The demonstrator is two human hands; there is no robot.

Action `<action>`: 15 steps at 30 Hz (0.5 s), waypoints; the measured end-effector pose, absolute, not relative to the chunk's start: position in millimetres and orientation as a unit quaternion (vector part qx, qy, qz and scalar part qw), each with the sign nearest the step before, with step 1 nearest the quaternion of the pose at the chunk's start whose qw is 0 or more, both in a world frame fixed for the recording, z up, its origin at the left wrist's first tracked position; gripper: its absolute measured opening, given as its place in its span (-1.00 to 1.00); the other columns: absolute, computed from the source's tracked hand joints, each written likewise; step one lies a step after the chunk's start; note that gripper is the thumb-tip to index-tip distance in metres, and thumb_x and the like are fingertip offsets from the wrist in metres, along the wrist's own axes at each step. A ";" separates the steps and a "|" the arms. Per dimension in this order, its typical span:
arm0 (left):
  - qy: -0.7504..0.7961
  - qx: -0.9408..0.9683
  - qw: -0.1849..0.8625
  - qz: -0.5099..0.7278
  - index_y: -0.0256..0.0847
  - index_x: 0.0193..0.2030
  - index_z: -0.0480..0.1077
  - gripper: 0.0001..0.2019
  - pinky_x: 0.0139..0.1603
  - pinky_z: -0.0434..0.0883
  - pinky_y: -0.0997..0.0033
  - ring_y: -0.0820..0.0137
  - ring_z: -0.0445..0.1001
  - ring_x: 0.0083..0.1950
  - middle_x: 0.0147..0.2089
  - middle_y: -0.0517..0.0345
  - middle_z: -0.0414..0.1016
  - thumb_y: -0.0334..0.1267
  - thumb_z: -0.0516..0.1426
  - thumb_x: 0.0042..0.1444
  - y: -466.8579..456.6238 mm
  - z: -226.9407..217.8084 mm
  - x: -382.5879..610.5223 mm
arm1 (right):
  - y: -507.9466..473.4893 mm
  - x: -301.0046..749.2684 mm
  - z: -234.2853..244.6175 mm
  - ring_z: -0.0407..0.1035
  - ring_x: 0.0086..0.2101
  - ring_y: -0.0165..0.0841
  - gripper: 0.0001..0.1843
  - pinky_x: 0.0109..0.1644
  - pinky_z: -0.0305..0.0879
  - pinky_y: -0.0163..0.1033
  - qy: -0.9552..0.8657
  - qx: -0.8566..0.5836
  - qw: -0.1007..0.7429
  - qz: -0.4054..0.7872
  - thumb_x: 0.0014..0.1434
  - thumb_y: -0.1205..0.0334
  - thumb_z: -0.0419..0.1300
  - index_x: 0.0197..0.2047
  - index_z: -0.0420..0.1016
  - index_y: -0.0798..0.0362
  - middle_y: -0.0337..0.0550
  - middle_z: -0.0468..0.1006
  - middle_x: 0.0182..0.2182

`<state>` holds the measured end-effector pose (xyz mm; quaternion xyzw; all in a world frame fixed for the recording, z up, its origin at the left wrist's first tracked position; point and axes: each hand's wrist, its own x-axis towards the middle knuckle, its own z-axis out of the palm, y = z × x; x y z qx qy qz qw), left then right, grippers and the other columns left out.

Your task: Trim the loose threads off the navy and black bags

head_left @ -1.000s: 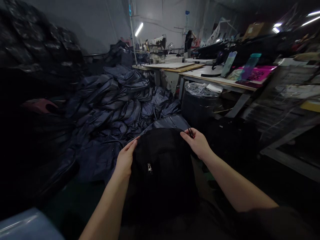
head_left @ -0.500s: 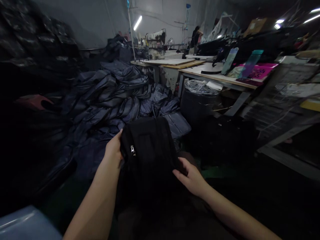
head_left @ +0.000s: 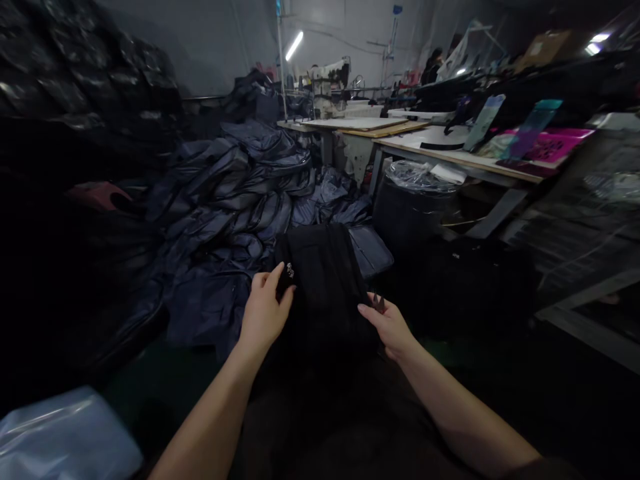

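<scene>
The black bag is in front of the person, between the two hands. The right hand grasps its right edge, and a small dark pointed tool shows between the fingers. The left hand is at the left side, just beside the metal zipper pull; I cannot tell if it pinches the cloth. Beyond lie many dark blue bags in a heap, then a worktable.

1 head view, forward and down, black bag near
</scene>
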<state>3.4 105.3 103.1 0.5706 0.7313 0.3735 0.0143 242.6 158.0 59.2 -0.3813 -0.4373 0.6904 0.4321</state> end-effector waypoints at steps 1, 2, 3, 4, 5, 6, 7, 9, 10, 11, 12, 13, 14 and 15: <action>0.726 0.568 -0.001 0.387 -0.09 0.12 0.34 -0.60 -0.08 0.40 0.31 0.36 0.43 -0.20 -0.09 0.08 0.34 -0.15 0.09 0.13 105.7 101.7 3.8 | 157.0 243.4 58.8 0.46 -0.24 -0.27 -0.62 -0.13 0.36 -0.19 -0.444 -0.378 0.427 0.691 -0.08 0.07 0.37 -0.17 0.53 0.00 -0.20 0.60 -0.30; 0.720 0.561 -0.007 0.408 -0.11 0.04 0.41 -0.67 -0.08 0.40 0.34 0.36 0.44 -0.19 -0.14 0.10 0.37 -0.17 0.08 0.14 106.8 101.4 3.0 | 155.9 244.6 58.6 0.46 -0.24 -0.26 -0.62 -0.13 0.36 -0.18 -0.450 -0.377 0.421 0.692 -0.08 0.07 0.37 -0.17 0.53 0.01 -0.18 0.60 -0.29; 0.714 0.553 0.000 0.430 -0.12 -0.03 0.46 -0.72 -0.12 0.42 0.36 0.38 0.45 -0.22 -0.17 0.12 0.39 -0.17 0.08 0.14 108.4 102.2 1.5 | 154.8 246.1 58.5 0.46 -0.24 -0.26 -0.62 -0.12 0.36 -0.17 -0.455 -0.377 0.415 0.692 -0.07 0.07 0.37 -0.17 0.53 0.02 -0.17 0.60 -0.28; 0.708 0.541 0.014 0.453 -0.14 -0.08 0.48 -0.74 -0.18 0.44 0.39 0.40 0.46 -0.28 -0.20 0.13 0.41 -0.16 0.09 0.13 110.2 104.3 -0.5 | 153.7 247.9 58.6 0.46 -0.23 -0.26 -0.62 -0.11 0.35 -0.16 -0.461 -0.376 0.408 0.692 -0.06 0.08 0.36 -0.16 0.53 0.02 -0.17 0.60 -0.27; 0.703 0.529 0.032 0.473 -0.15 -0.11 0.49 -0.74 -0.25 0.45 0.42 0.43 0.47 -0.34 -0.21 0.15 0.41 -0.14 0.11 0.12 112.2 107.7 -2.7 | 152.6 250.1 58.7 0.46 -0.22 -0.25 -0.62 -0.09 0.35 -0.15 -0.468 -0.373 0.401 0.694 -0.05 0.08 0.36 -0.14 0.52 0.02 -0.16 0.60 -0.25; 0.699 0.519 0.043 0.489 -0.16 -0.13 0.50 -0.74 -0.30 0.46 0.44 0.46 0.47 -0.40 -0.22 0.16 0.42 -0.14 0.12 0.10 114.5 112.1 -5.3 | 151.5 252.4 58.9 0.46 -0.21 -0.25 -0.62 -0.07 0.34 -0.13 -0.477 -0.365 0.392 0.697 -0.04 0.09 0.35 -0.13 0.52 0.02 -0.15 0.60 -0.24; 0.698 0.512 0.046 0.499 -0.17 -0.14 0.50 -0.75 -0.33 0.46 0.46 0.49 0.46 -0.44 -0.23 0.17 0.42 -0.14 0.13 0.09 117.6 117.3 -8.3 | 150.3 254.8 59.0 0.45 -0.20 -0.25 -0.61 -0.05 0.33 -0.12 -0.487 -0.351 0.382 0.702 -0.02 0.09 0.34 -0.11 0.52 0.02 -0.15 0.59 -0.22; 0.702 0.505 0.033 0.501 -0.17 -0.19 0.52 -0.77 -0.32 0.45 0.47 0.50 0.47 -0.46 -0.25 0.17 0.45 -0.16 0.16 0.05 127.6 128.9 -16.7 | 147.2 259.4 59.0 0.45 -0.19 -0.25 -0.61 -0.02 0.31 -0.11 -0.505 -0.321 0.358 0.717 0.00 0.08 0.33 -0.09 0.52 0.03 -0.14 0.59 -0.22; 0.707 0.497 0.029 0.501 -0.17 -0.21 0.53 -0.79 -0.30 0.45 0.46 0.50 0.47 -0.45 -0.27 0.17 0.46 -0.17 0.18 0.02 135.1 134.4 -22.3 | 145.3 261.4 58.9 0.45 -0.19 -0.26 -0.61 -0.02 0.31 -0.10 -0.510 -0.311 0.346 0.724 0.00 0.08 0.32 -0.09 0.53 0.03 -0.15 0.59 -0.23; 0.712 0.482 0.037 0.509 -0.17 -0.23 0.53 -0.79 -0.29 0.45 0.45 0.49 0.48 -0.45 -0.29 0.17 0.47 -0.18 0.20 0.00 144.1 139.0 -28.8 | 143.3 262.8 58.8 0.46 -0.21 -0.26 -0.61 -0.03 0.31 -0.11 -0.510 -0.308 0.338 0.729 -0.01 0.08 0.33 -0.10 0.53 0.03 -0.15 0.59 -0.24; 0.714 0.456 0.055 0.528 -0.19 -0.24 0.53 -0.79 -0.28 0.44 0.44 0.47 0.48 -0.43 -0.34 0.17 0.48 -0.20 0.22 -0.03 154.4 142.6 -36.0 | 141.3 263.7 58.7 0.46 -0.22 -0.27 -0.61 -0.04 0.31 -0.11 -0.506 -0.311 0.332 0.733 -0.02 0.08 0.34 -0.11 0.53 0.03 -0.16 0.59 -0.25; 0.711 0.423 0.090 0.554 -0.22 -0.23 0.52 -0.78 -0.28 0.45 0.44 0.46 0.49 -0.43 -0.38 0.17 0.48 -0.22 0.23 -0.05 165.1 144.8 -43.4 | 139.4 263.8 58.8 0.46 -0.24 -0.28 -0.61 -0.06 0.32 -0.12 -0.500 -0.315 0.329 0.736 -0.04 0.08 0.35 -0.13 0.53 0.03 -0.16 0.59 -0.26; 0.705 0.388 0.128 0.579 -0.26 -0.24 0.51 -0.79 -0.29 0.45 0.43 0.45 0.48 -0.44 -0.41 0.16 0.48 -0.26 0.23 -0.06 175.3 145.8 -50.6 | 137.8 263.2 58.9 0.46 -0.25 -0.28 -0.61 -0.07 0.32 -0.12 -0.492 -0.322 0.331 0.738 -0.06 0.09 0.36 -0.14 0.53 0.04 -0.16 0.59 -0.27; 0.700 0.365 0.156 0.594 -0.30 -0.24 0.49 -0.79 -0.30 0.46 0.42 0.46 0.48 -0.45 -0.43 0.15 0.47 -0.30 0.22 -0.06 184.2 145.6 -57.0 | 136.7 261.9 59.2 0.46 -0.27 -0.29 -0.60 -0.08 0.33 -0.13 -0.479 -0.332 0.336 0.740 -0.08 0.09 0.37 -0.15 0.53 0.04 -0.17 0.59 -0.28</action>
